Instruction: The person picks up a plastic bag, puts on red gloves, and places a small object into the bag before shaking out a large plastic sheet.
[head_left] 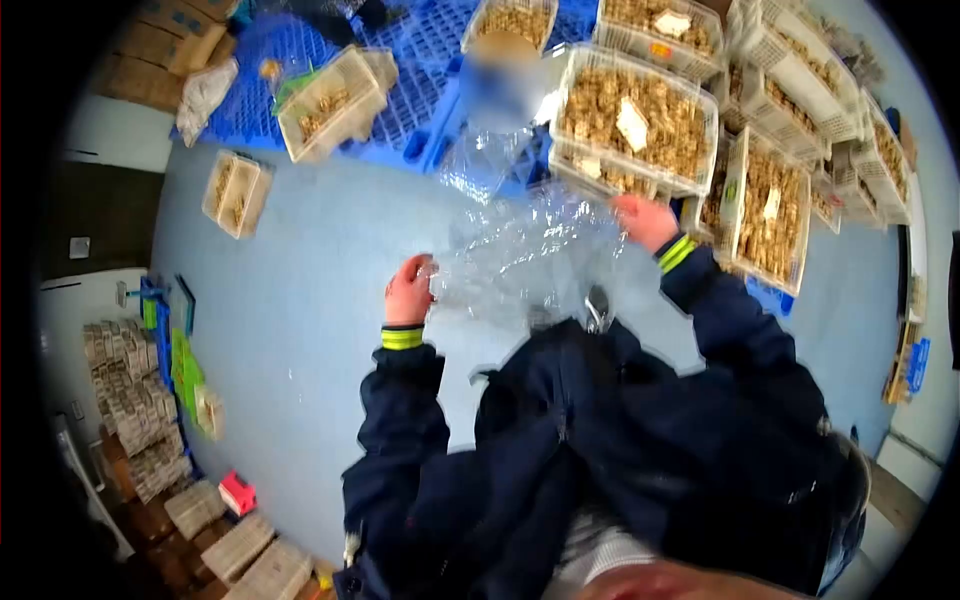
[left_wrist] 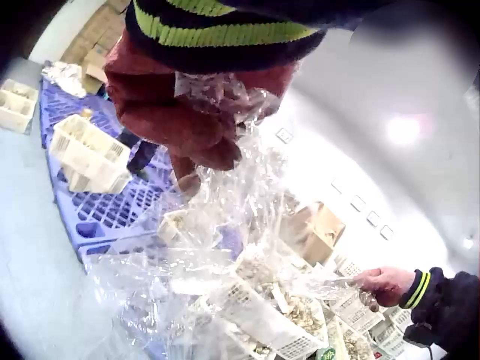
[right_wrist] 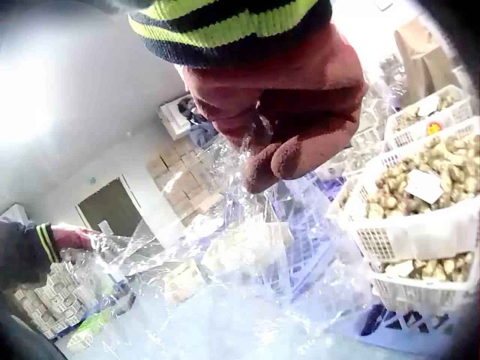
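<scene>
A large clear plastic sheet or bag (head_left: 530, 250) stretches between the two hands above the floor. The left hand (head_left: 408, 292) grips its left edge; in the left wrist view the curled fingers of the left hand (left_wrist: 195, 120) have crumpled film (left_wrist: 247, 180) between them. At the sheet's other side the right hand (head_left: 648, 222) pinches the film, beside the stacked crates. The right wrist view shows the right hand (right_wrist: 285, 112) with its fingers curled round the plastic (right_wrist: 232, 172), which hangs below in folds.
White crates (head_left: 640, 120) of knobbly tan produce stand stacked at the upper right. Blue pallets (head_left: 420, 100) lie along the top, with a tilted crate (head_left: 332, 105) on them. A smaller crate (head_left: 236, 194) sits on the blue-grey floor (head_left: 300, 300). More stacks stand at lower left.
</scene>
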